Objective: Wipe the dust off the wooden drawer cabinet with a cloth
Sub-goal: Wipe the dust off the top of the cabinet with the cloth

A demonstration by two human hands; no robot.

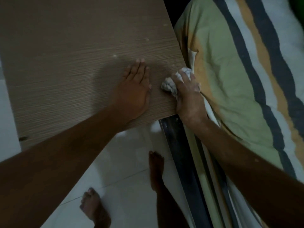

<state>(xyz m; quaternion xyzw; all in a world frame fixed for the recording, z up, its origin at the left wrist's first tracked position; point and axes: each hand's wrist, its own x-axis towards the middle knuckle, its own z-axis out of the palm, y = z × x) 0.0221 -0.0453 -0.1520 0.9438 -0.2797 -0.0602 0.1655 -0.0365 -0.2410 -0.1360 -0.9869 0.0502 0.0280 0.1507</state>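
Note:
The wooden drawer cabinet's brown grained top (65,66) fills the upper left of the head view. My left hand (133,89) lies flat on it, palm down, fingers together, holding nothing. My right hand (187,96) is at the top's near right corner, gripping a crumpled white cloth (169,85) pressed against the wood at the right edge. A few pale specks sit on the top beyond my left hand.
A bed with a green, orange, grey and white striped cover (238,71) runs along the cabinet's right side, its dark frame rail (179,145) close by. My bare feet (156,168) stand on the white tiled floor (125,170) below the cabinet.

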